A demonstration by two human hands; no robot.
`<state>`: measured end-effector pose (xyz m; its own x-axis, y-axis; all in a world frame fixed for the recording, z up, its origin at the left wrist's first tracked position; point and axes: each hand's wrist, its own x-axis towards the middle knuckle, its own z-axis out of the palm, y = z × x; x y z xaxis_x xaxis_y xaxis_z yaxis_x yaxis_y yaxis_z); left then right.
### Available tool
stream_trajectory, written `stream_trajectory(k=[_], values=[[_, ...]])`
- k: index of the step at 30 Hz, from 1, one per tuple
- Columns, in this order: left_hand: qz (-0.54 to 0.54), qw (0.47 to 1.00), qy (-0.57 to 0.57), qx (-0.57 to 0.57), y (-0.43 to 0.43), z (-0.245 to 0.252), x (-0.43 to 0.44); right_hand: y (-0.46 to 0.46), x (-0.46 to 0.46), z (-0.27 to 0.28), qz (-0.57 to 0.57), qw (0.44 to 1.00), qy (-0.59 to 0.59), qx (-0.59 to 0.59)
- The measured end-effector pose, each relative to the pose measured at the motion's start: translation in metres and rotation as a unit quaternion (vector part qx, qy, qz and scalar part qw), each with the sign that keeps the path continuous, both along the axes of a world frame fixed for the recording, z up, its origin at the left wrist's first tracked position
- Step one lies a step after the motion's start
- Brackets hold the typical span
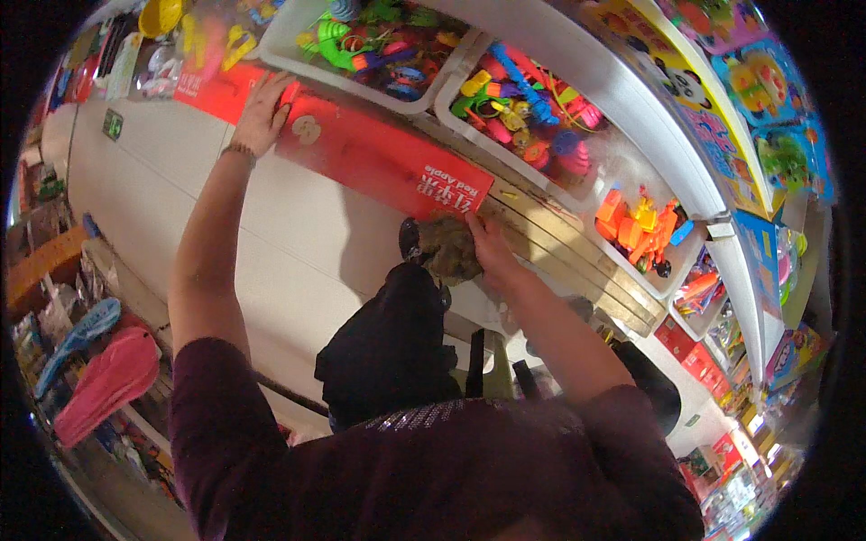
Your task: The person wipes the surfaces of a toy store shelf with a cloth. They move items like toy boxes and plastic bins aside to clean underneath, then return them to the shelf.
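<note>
A long red cardboard box (pixel 379 152) with white writing lies along the front of the toy bins, above the pale tiled floor. My left hand (pixel 265 111) grips it towards its left end, the thumb apart from the fingers over a red edge. At the box's lower right corner is my right hand (pixel 497 250), its fingertips touching or very near that corner. A brown, fuzzy, cloth-like thing (pixel 450 251) shows just left of my right hand; whether the hand holds it is unclear. The right palm is hidden.
White plastic bins (pixel 433 101) of small bright toys line a shelf with wooden slats (pixel 575 270). Boxed toys (pixel 683 88) stand beyond a white rail. Pink and blue packaged goods (pixel 111 379) lie at left. My black-clad leg (pixel 392 345) and a black shoe (pixel 408 238) are below.
</note>
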<state>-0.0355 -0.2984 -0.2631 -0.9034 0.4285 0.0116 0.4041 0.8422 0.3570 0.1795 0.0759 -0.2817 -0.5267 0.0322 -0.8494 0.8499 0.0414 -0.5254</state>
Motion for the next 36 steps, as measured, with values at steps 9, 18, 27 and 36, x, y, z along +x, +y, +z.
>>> stream_trajectory(k=[9, 18, 27, 36], values=[[0.099, 0.989, 0.106, 0.043, 0.034, -0.015, 0.028, -0.016, -0.006, 0.003, 0.133, 0.980, 0.080, 0.124], [0.108, 0.966, 0.174, 0.159, 0.028, -0.028, 0.019, -0.014, -0.009, 0.006, 0.118, 0.968, 0.126, 0.183], [0.165, 0.963, 0.209, 0.042, 0.030, -0.032, 0.038, -0.022, 0.003, 0.004, 0.073, 0.969, 0.157, 0.179], [0.554, 0.536, -0.107, 0.628, 0.030, -0.091, 0.053, 0.002, -0.008, -0.022, 0.106, 0.972, 0.180, 0.111]])
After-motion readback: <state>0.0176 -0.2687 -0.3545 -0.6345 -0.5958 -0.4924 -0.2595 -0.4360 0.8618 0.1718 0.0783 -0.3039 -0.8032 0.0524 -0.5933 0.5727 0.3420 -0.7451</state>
